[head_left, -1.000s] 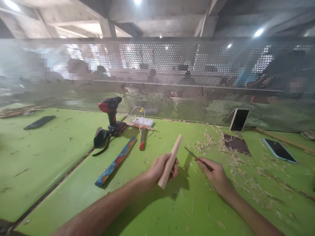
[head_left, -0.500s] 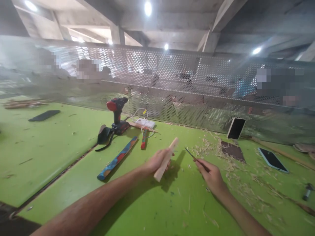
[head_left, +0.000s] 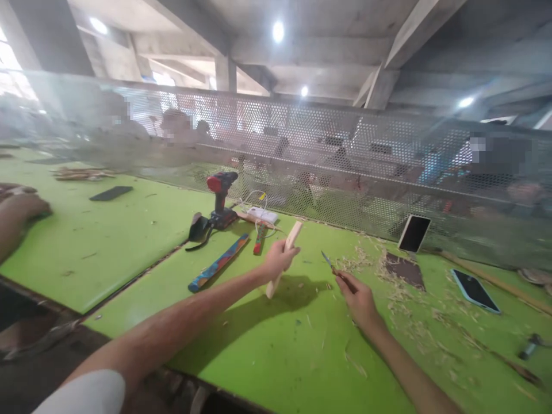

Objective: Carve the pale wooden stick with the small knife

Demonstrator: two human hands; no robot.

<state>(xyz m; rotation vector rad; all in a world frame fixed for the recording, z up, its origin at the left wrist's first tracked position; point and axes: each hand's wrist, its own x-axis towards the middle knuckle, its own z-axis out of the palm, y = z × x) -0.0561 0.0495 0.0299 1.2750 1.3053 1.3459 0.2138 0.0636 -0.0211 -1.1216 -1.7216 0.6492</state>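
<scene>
My left hand (head_left: 279,259) is closed round the middle of a pale, bare strip of wood (head_left: 294,234), held tilted above the green table (head_left: 276,356). Its upper end leans away from me to the right, and its lower end shows under my hand. In my right hand (head_left: 356,293) is a slim carving knife (head_left: 326,261), gripped by the handle between thumb and fingers. The blade points up and left, apart from the wood. Left of my left hand lies a flat stick painted blue and red (head_left: 219,263); a shorter painted stick (head_left: 259,238) lies beyond.
A cordless drill (head_left: 221,198) stands near a white power strip (head_left: 261,215). Wood shavings (head_left: 405,305) litter the right side, around a brown sheet (head_left: 404,271) and two phones, one propped (head_left: 414,233), one flat (head_left: 475,290). Perforated metal screen (head_left: 302,155) behind. Another person's hand (head_left: 26,201) rests at far left.
My left hand has turned over the wood strip, its back now facing me, and raised it. The knife stays apart from the wood. The view has swung left, bringing another person's hand in.
</scene>
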